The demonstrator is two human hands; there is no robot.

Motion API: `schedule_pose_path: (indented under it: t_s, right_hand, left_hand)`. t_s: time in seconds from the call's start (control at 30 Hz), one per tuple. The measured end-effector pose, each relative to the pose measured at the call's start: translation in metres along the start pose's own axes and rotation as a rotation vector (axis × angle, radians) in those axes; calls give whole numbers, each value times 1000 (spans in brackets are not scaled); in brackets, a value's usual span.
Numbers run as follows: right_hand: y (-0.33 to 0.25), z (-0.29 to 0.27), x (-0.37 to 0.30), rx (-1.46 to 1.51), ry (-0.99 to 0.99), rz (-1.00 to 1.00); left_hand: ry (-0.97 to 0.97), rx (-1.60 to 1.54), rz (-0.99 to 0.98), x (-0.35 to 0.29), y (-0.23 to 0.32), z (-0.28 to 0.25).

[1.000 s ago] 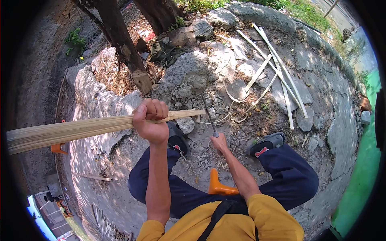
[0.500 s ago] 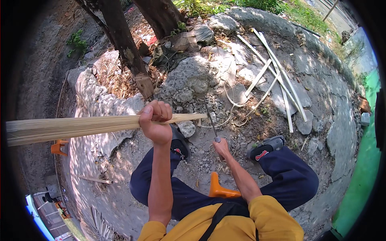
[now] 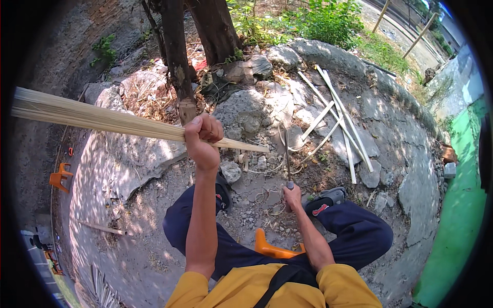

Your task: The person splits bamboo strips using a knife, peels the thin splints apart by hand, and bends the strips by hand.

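L hand [image 3: 203, 141] grips sticks [image 3: 102, 119]; R hand [image 3: 292, 196], blade [image 3: 286, 154].

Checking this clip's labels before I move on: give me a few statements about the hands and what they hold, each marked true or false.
1. The left hand grips a bundle of thin sticks. True.
2. The right hand is empty. False: it holds a knife, blade pointing away from the person.
3. The bundle stands upright. False: it lies nearly level, reaching out to the person's left.
4. An orange stool sits between the person's legs. True.
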State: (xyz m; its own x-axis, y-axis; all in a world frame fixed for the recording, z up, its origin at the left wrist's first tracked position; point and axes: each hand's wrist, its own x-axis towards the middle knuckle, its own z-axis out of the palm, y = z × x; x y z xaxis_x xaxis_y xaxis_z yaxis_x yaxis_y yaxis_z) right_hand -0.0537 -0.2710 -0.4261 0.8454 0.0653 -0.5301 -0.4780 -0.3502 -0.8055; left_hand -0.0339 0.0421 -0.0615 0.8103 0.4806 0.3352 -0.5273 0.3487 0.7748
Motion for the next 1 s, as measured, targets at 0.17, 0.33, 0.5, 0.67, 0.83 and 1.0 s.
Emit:
schedule_pose_path:
  t_s: [0.17,0.33,0.5,0.67,0.83,1.0]
  right_hand:
    - [-13,-28,-23,92,74,-50]
    - [-5,-24,-30,4,83,4]
    - [20,10,-31,-267,40,83]
    - [18,45,-36,-298,-67,-53]
    - [4,65,-39,-365,-129,-162]
    - [1,72,-29,-293,-165,-51]
  left_hand:
    - [41,20,42,-7,-11,3]
    - [264,-8,48,-10,-23,-8]
    - [321,0,66,-16,-24,-25]
    - [308,37,46,-22,-29,-45]
    - [225,-5,-8,-21,-24,-65]
    - [125,35,-75,-17,-21,-57]
